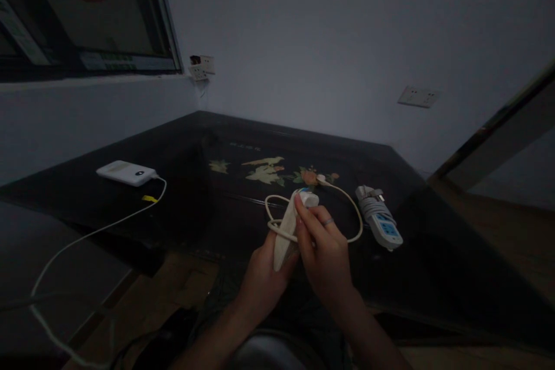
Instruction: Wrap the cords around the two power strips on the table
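Over the dark table (182, 214), the left hand (262, 263) is closed around a white power strip (286, 228); whether the right hand (327, 243) pinches its cord (361, 222), I cannot tell. Roughly 1 turn appears wrapped; the rest, out to the plug (321, 178), remains loose.

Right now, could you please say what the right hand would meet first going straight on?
The right hand would probably meet the white power strip in the left hand first; the fingertips seem to touch it.

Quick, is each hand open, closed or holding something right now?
Left hand: closed around a white power strip.
Right hand: fingers bent at its upper end; grip can't be told.
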Demonstrator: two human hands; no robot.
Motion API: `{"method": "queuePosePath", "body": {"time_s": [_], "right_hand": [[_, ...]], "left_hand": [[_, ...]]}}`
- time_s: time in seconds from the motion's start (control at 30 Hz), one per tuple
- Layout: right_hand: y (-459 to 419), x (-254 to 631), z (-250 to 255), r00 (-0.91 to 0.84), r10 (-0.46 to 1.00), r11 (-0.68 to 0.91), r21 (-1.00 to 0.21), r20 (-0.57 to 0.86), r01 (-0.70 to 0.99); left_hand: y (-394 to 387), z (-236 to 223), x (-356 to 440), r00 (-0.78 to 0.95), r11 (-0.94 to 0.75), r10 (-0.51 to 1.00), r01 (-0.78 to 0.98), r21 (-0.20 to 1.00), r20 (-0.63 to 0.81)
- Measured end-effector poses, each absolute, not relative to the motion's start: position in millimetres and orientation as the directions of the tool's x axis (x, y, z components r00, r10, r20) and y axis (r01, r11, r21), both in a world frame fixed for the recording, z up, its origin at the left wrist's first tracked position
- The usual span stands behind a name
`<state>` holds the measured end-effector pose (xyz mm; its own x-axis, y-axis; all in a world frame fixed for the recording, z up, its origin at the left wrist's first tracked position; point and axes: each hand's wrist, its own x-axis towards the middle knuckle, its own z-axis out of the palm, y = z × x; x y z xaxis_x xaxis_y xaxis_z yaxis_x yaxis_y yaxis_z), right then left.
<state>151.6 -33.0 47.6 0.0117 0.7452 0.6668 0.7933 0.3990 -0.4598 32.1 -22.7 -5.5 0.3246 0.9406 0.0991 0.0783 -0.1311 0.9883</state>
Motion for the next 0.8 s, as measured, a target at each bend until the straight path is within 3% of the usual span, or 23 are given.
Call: {"method": "queuePosePath", "body": {"time_s": [0.2,0.4,0.63,0.8], "right_hand": [[-32.6,152.8,50.0,-0.021,0.774,0.366,-0.42,0.633,0.83],[-31.3,157.3,49.2,-0.014,0.759,0.41,-0.462,0.65,0.787],[-29.9,155.4,46.3,-0.017,0.764,0.439,-0.5,0.645,0.747],[-28.0,152.0,45.9,-0.046,0.776,0.443,-0.492,0.629,0.75]], "left_hand": [[-27.6,-4.7,33.1,0.313,-0.067,0.948,0.048,0.997,0.049],[-30.0,-8.4,33.1,0.274,-0.013,0.962,0.015,1.0,0.008],[-27.4,-15.9,28.8,0.222,-0.063,0.972,-0.038,0.997,0.07],[-21.1,-12.6,21.8,0.265,-0.181,0.954,0.13,0.975,0.142]]}}
